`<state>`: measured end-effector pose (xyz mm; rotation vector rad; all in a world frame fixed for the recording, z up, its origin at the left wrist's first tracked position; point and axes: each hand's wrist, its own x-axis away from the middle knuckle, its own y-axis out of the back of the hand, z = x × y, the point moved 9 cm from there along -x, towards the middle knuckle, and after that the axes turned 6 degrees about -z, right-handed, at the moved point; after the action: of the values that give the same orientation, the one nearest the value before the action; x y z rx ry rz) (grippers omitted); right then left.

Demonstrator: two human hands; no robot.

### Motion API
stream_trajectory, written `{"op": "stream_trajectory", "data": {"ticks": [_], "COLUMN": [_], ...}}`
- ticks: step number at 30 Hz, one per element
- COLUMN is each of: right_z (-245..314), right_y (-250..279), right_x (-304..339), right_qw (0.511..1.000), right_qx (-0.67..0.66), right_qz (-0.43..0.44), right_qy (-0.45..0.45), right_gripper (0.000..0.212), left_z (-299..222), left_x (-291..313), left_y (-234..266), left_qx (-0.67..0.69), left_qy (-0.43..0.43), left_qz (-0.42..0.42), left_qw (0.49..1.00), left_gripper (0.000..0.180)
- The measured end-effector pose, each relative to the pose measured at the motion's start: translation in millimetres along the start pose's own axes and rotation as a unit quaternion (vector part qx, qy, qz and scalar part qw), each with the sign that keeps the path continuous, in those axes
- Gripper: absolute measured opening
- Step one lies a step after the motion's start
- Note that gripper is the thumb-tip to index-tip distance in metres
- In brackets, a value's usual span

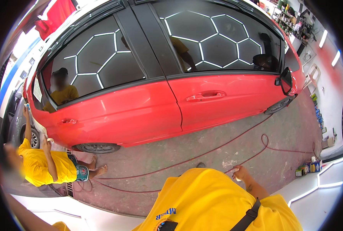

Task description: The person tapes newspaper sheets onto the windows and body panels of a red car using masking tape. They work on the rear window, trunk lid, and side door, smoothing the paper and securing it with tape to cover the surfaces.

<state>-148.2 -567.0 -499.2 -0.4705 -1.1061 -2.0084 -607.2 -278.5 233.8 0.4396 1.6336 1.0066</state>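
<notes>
My right hand (241,173) hangs low beside my yellow shirt, over the floor. Its fingers are curled round a small pale thing (238,179), too small to name. At the lower left edge my left forearm (29,213) reaches outward, and the hand lies beyond the picture. In front of me stands a red car (140,107), side on, with dark windows and both doors closed. Neither of my arms touches it. The front door handle (206,96) is the nearest fitting on that door.
A co-worker in a yellow shirt (52,165) stands at the car's rear corner, one hand raised to it. A red hose (213,149) loops over the floor. Cans (303,169) stand by the right wall, and a white plastic chair (313,75) is farther back.
</notes>
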Motion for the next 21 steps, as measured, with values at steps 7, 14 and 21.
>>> {"op": "stream_trajectory", "data": {"ticks": [7, 14, 21], "right_z": [7, -60, 4], "right_y": [24, 88, 82], "right_x": [115, 114, 145], "right_qw": [0.991, 0.990, 0.995], "right_qx": [0.123, -0.008, 0.094], "right_qz": [0.059, -0.064, -0.008], "right_qy": [0.014, -0.122, -0.029], "right_gripper": [0.062, 0.062, 0.063], "left_z": [-21, -40, -66], "left_x": [-14, -11, -12], "left_y": [-17, -29, -46], "left_qx": [-0.025, -0.039, -0.053], "left_qy": [0.013, 0.011, 0.002], "left_qz": [0.016, 0.006, 0.002], "left_qw": [0.999, 0.999, 0.999], "left_gripper": [0.019, 0.018, 0.017]}}
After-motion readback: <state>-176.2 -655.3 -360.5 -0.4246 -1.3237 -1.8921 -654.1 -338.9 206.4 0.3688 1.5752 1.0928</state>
